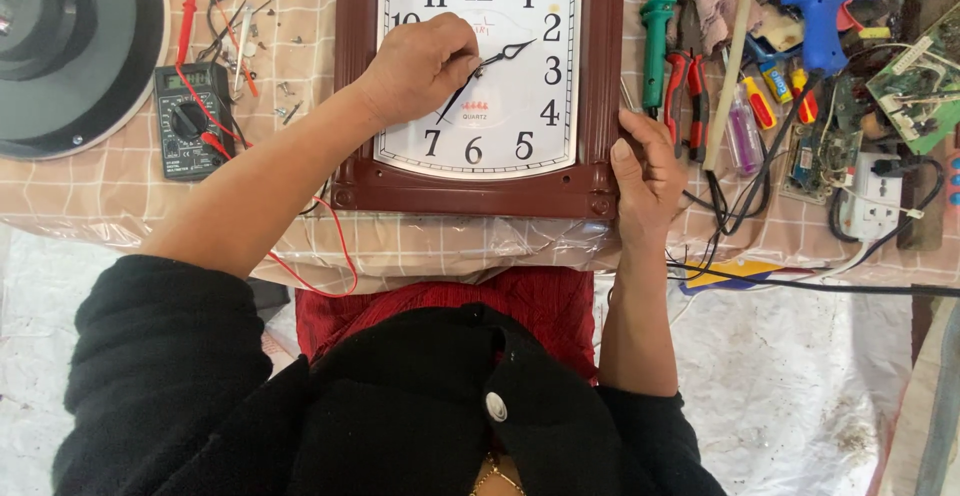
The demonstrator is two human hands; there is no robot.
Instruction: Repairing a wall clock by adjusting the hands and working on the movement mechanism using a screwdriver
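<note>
Nearest, my black sleeves and dark top fill the lower frame, hiding my lap apart from a strip of red cloth. My right hand grips the near right corner of the wall clock: thumb lying on the brown frame, remaining fingers wrapped round the edge and hidden behind it. The clock lies face up on the checked table cover, at centre; its far edge is cut off by the frame. My left hand rests on the white dial, fingers curled closed, fingertips pinching at the hub where the black clock hands meet; the exact contact is hidden beneath my knuckles, as is part of one numeral at the left. A red wire trails off the near table edge under my left forearm. To the left lies a black multimeter, with a red probe and scattered screws beyond it. Far left, a round grey object is cropped. To the right lie red-handled pliers, a green screwdriver, a blue glue gun, a white power strip and circuit boards, tangled in black cables and hard to separate.
</note>
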